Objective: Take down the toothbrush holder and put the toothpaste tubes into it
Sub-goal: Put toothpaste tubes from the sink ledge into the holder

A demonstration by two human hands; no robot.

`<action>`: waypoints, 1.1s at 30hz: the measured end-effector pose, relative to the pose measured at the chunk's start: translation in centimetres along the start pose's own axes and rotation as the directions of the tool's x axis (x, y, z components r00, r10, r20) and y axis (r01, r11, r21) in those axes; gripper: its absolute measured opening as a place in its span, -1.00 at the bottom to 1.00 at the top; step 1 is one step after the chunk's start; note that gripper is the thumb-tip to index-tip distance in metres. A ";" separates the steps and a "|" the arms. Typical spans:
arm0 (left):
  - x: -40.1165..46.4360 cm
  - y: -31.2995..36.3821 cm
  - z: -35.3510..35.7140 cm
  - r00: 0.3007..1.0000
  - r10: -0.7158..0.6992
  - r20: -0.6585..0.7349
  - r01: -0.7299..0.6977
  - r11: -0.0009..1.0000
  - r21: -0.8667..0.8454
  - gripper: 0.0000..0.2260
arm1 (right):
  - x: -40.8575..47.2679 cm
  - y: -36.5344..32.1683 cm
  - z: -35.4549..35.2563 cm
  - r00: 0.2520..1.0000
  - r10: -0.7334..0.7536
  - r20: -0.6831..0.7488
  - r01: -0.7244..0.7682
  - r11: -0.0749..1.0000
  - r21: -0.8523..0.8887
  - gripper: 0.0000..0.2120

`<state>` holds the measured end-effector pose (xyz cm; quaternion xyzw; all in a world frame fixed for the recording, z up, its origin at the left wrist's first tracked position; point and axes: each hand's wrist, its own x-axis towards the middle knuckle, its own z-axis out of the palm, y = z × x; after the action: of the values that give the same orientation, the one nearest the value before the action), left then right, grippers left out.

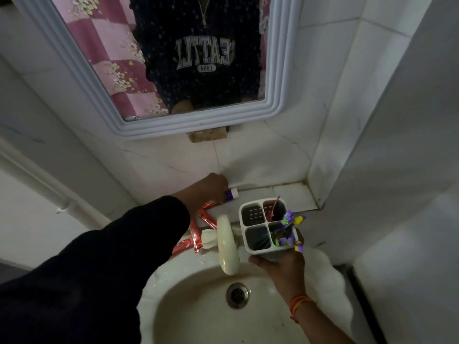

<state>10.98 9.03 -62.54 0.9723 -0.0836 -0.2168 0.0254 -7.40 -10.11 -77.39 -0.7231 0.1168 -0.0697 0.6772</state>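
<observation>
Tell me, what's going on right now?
Left hand closed on purple tube. Right hand holds toothbrush holder. Red tubes by faucet.

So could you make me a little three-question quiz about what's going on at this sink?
1. True or false: the toothbrush holder stands on the ledge.
2. Which hand closes on the purple-and-white tube? A) left B) right
3. Fill in: the red tubes lie beside the ____.

Key:
1. False: the right hand holds it above the sink.
2. A, the left hand.
3. Tap.
</observation>
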 end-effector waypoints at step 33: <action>-7.8 9.4 -11.0 0.870 0.280 -0.407 -0.253 0.960 0.121 -0.66 | -0.5 -1.5 -0.1 1.000 0.023 0.004 -0.023 1.000 0.005 0.03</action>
<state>7.26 1.29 -48.55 0.9754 -0.2164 0.0056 0.0415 -7.78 -9.95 -75.87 -0.7201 0.1236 -0.0610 0.6801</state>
